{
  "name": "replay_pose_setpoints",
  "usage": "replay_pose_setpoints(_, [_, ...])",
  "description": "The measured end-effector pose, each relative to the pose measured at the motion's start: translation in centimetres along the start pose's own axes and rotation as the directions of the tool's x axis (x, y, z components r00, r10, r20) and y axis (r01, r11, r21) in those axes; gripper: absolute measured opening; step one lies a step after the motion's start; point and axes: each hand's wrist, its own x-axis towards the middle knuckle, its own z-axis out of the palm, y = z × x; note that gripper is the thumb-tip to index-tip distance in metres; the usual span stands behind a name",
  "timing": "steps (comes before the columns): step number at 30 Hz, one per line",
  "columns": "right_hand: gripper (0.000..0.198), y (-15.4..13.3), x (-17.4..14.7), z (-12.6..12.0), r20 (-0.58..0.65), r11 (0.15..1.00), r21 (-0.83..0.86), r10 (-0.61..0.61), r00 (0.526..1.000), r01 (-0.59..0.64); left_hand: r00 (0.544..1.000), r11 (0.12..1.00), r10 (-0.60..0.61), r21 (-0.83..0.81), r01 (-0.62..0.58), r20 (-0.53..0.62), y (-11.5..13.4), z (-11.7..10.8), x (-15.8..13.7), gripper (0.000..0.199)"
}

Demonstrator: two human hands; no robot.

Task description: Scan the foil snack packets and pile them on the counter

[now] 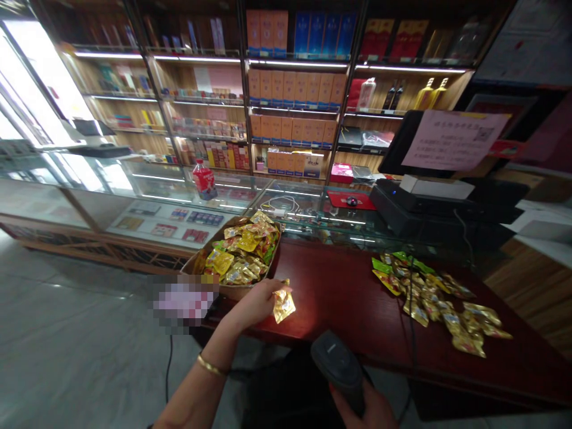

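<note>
Between the fingers of my left hand [259, 304] is a small gold snack packet [283, 305], held just above the dark red wooden counter [330, 286]. Light from the scanner falls on the packet and the wood beside it. My right hand [366, 405] grips a black handheld barcode scanner [337, 363] by its handle, its head pointing forward near the counter's front edge. Left of the packet sits a cardboard box [232, 291] heaped with gold, yellow and green snack packets [248, 247]. A loose pile of similar packets [429, 295] lies on the right part of the counter.
A black cable [411, 322] runs across the counter by the right pile. Behind it are a glass display case [241, 205], a red-labelled bottle [204, 179], a mouse [352, 201] on a red mat and a monitor [397, 143] with a pink paper sheet. Stocked shelves [295, 110] line the wall.
</note>
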Motion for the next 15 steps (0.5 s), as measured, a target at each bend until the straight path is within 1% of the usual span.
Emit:
replay_pose_setpoints(6, [0.05, -1.0, 0.3, -0.1, 0.0, 1.0, -0.003, -0.006, 1.0, 0.006, 1.0, 1.0, -0.018, -0.003, 0.018, 0.019, 0.6, -0.1, -0.2, 0.051])
replay_pose_setpoints(9, [0.053, -1.3, 0.5, -0.1, -0.017, 0.999, 0.035, 0.0, 1.0, 0.0, 1.0, 0.995, -0.028, -0.097, 0.027, -0.012, 0.4, 0.7, 0.0, 0.05])
replay_pose_setpoints(10, [0.055, -1.4, 0.5, -0.2, -0.03, 0.998, 0.055, 0.003, 1.0, -0.001, 0.999, 0.989, -0.039, -0.147, 0.034, -0.035, 0.2, 1.5, 0.4, 0.047])
replay_pose_setpoints(12, [0.056, -1.2, 0.6, -0.2, -0.066, 0.997, 0.082, 0.005, 0.998, 0.001, 0.995, 0.966, -0.077, -0.251, 0.058, -0.066, -0.2, 3.6, 1.6, 0.042])
replay_pose_setpoints(15, [0.051, -0.6, 0.4, -0.4, -0.1, 0.995, 0.099, -0.003, 0.995, 0.013, 0.989, 0.934, -0.138, -0.338, 0.112, -0.054, 0.0, 8.3, 4.7, 0.039])
